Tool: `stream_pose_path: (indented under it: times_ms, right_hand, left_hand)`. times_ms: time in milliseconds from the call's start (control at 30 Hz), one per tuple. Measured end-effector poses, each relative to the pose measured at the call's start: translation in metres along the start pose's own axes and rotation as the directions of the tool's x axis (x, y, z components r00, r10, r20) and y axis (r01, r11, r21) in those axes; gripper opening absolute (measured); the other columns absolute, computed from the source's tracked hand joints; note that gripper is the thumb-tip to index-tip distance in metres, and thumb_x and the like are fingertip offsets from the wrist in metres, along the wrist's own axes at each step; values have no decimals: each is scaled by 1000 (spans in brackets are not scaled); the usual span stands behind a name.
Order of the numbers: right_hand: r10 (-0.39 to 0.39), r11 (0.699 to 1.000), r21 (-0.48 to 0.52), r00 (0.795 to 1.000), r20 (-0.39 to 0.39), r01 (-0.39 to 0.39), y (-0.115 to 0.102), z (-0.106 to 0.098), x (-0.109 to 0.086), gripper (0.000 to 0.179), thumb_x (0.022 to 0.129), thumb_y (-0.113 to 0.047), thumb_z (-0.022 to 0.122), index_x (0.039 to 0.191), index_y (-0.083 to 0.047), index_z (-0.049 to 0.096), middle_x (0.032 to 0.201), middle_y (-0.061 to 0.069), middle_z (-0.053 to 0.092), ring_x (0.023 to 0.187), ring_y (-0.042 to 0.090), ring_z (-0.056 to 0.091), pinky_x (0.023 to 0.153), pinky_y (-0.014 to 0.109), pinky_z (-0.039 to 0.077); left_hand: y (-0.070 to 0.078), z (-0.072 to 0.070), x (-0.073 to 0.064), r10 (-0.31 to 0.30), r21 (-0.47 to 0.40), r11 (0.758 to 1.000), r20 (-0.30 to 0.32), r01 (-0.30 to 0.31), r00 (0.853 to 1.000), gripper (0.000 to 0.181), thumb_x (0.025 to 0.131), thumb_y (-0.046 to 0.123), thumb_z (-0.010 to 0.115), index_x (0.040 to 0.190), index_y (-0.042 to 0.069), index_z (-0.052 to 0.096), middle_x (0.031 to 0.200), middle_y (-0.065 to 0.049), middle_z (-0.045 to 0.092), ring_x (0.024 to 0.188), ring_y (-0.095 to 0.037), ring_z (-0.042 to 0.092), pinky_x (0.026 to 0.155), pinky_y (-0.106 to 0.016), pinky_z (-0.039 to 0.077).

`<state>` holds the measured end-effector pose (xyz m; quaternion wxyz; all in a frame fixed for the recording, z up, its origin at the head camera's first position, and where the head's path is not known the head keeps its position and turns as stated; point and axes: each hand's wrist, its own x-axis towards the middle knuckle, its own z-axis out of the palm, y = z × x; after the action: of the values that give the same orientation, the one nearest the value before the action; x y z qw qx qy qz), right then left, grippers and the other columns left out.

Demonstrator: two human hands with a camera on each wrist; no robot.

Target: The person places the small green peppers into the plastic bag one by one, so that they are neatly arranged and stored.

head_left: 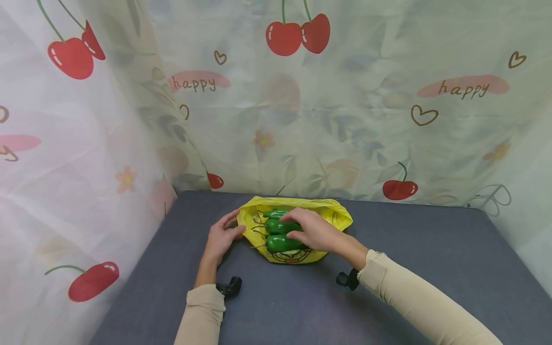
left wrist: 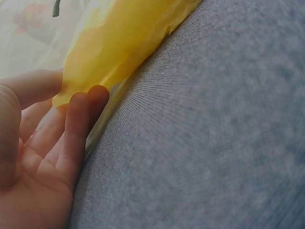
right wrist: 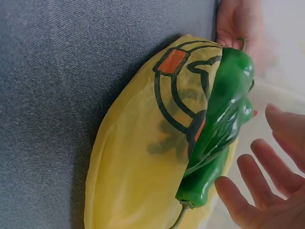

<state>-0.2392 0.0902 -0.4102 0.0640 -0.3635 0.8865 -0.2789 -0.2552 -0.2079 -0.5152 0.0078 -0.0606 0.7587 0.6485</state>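
Note:
A yellow plastic bag (head_left: 338, 213) lies on its side on the table, with a dark line print and orange patches on its front. Several glossy green peppers (head_left: 280, 243) with thin stems lie in its mouth. At the bag's left end, my left hand (head_left: 221, 239) holds the edge between thumb and fingers. The left wrist view shows the yellow plastic (left wrist: 114, 47) running between those fingers. My right hand (head_left: 316, 230) hovers over the right ends of the peppers, fingers spread and loosely bent. In the right wrist view its fingertips are close beside a green pepper (right wrist: 224, 109).
The grey table (head_left: 409, 268) stretches out around the bag. Behind it and on the left hangs a patterned curtain (head_left: 302, 115) with cherries, hearts and flowers. A black wrist device is on each arm, the left one (head_left: 230, 286) low over the table.

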Motion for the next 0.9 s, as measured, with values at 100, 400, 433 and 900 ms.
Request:
stream_pose_path:
  times_ms: [100,400,433,900]
  right_hand:
    - [-2,1000,4,1000,-3,2,0,-1,-1,40,98,-19,69,136,-8,61,135,10,64,123,28,63,102,44,55]
    - [23,999,42,999,-49,-21,6,-1,-7,40,100,-17,67,137,-7,61,137,11,64,126,31,61,104,47,54]
    - [28,999,45,998,-59,-26,7,-2,-9,39,100,-17,67,137,-6,61,137,12,64,126,31,61,104,48,53]
    - [110,991,99,975,-191,-93,26,-13,-28,35,103,-20,63,134,-4,63,134,12,63,125,35,60,103,53,53]
  left_hand:
    - [1,0,0,6,3,1000,2,-6,1000,57,92,23,77,145,28,57,154,-7,53,117,-24,68,86,-30,63]
    - [0,1,0,-5,8,1000,-12,5,1000,56,91,24,78,144,31,58,152,-5,54,120,-24,67,87,-32,63]
    - [0,2,0,-5,9,1000,-10,5,1000,57,91,24,78,144,30,58,153,-5,54,120,-25,67,87,-33,63]
    - [22,3,-5,17,117,993,-5,-16,1000,62,95,26,73,152,25,50,162,-9,40,104,-27,73,87,-40,62]
